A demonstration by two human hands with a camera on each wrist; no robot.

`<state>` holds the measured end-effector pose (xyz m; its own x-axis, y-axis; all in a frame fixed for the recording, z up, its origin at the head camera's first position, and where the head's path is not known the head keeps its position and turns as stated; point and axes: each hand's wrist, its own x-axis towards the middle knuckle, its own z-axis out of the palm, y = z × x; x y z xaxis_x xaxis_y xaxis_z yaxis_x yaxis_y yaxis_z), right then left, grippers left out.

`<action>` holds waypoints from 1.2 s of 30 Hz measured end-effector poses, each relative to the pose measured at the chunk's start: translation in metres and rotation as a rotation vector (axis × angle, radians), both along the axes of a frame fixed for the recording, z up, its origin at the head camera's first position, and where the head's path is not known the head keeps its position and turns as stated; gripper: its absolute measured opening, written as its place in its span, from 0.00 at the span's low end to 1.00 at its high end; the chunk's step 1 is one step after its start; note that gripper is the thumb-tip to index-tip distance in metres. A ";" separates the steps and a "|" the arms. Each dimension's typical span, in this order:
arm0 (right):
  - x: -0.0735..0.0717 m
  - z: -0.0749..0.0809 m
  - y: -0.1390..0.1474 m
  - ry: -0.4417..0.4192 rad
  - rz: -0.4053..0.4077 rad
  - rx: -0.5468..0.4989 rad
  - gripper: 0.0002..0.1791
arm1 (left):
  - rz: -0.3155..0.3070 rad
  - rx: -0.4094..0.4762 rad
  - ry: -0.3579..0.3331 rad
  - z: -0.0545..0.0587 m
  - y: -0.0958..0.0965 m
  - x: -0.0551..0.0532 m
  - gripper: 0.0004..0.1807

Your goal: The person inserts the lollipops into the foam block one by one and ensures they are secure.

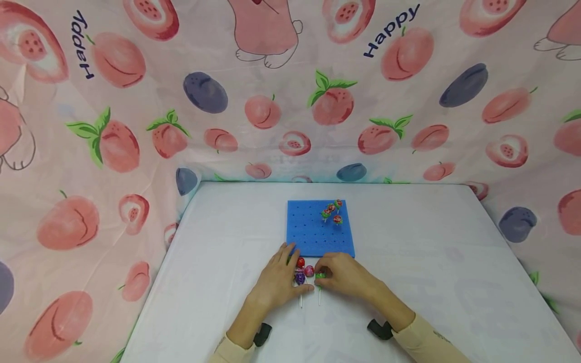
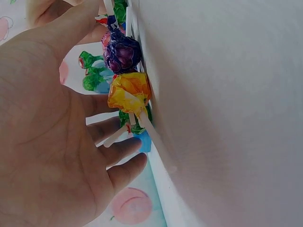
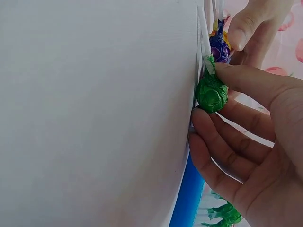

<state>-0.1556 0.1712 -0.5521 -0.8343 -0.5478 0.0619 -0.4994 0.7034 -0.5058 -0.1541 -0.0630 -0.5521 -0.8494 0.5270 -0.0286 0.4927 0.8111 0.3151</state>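
Note:
My right hand (image 1: pixel 347 273) pinches a green-wrapped lollipop (image 3: pixel 211 94) between thumb and fingers; its white stick points toward me, low over the table. Beside it, my left hand (image 1: pixel 276 282) rests along the left side of a small group of lollipops, its fingers extended and spread. That group holds a purple lollipop (image 2: pixel 122 53), a yellow one (image 2: pixel 129 91), a red one (image 1: pixel 300 262) and a pink one (image 1: pixel 309 271). Part of the group is hidden by the left hand in the head view.
Just beyond the hands lies a blue board (image 1: pixel 306 229) with rows of small holes. Several lollipops (image 1: pixel 338 219) with green and red wrappers stand upright at its far right. A white cloth covers the table (image 1: pixel 426 237), and a fruit-printed curtain (image 1: pixel 272 75) hangs behind.

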 end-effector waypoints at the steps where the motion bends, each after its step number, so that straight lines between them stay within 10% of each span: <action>1: 0.000 0.000 0.000 -0.001 0.002 -0.004 0.10 | 0.000 -0.003 -0.001 0.000 0.000 0.000 0.57; 36: -0.003 0.016 0.006 0.051 -0.039 -0.086 0.12 | 0.013 0.002 -0.023 0.002 0.000 0.001 0.57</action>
